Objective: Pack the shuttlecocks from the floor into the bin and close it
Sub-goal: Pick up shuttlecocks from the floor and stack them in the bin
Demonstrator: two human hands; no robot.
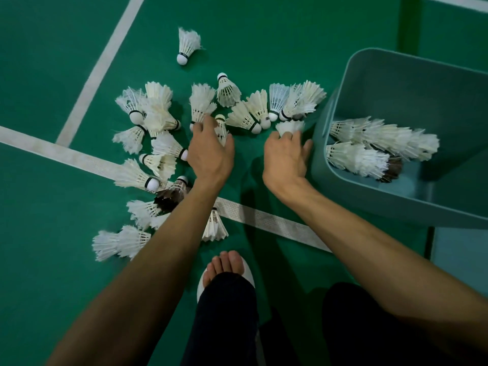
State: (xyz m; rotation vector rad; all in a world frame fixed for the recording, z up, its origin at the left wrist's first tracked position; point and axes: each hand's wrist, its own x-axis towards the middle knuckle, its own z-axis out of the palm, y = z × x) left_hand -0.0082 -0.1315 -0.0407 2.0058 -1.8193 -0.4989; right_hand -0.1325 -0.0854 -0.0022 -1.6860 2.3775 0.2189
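Lying on their sides in the open grey-blue plastic bin (383,199), at the right of the view, are two stacks of nested white shuttlecocks (383,138), corks toward the bin's left wall. A dark-feathered shuttlecock (394,170) lies partly under the nearer stack. The bin stands on the green court floor (52,260).

The loose shuttlecocks (158,114) are scattered on the floor left of the bin, across the white court lines (87,159). One lone shuttlecock (187,44) lies apart at the far side. A brown-feathered shuttlecock (174,192) lies among them near the left forearm.

Right hand (286,159): palm down, just beside the bin's left wall. The fingers are curled round one white shuttlecock (290,126), whose feathers project past the fingertips.

Left hand (211,151): palm down over the middle of the scatter. The fingers are bent down onto an upright shuttlecock (200,104) at its cork end. Whether they have closed on it cannot be determined.

A bare foot in a white slipper (224,265) is planted between the forearms.
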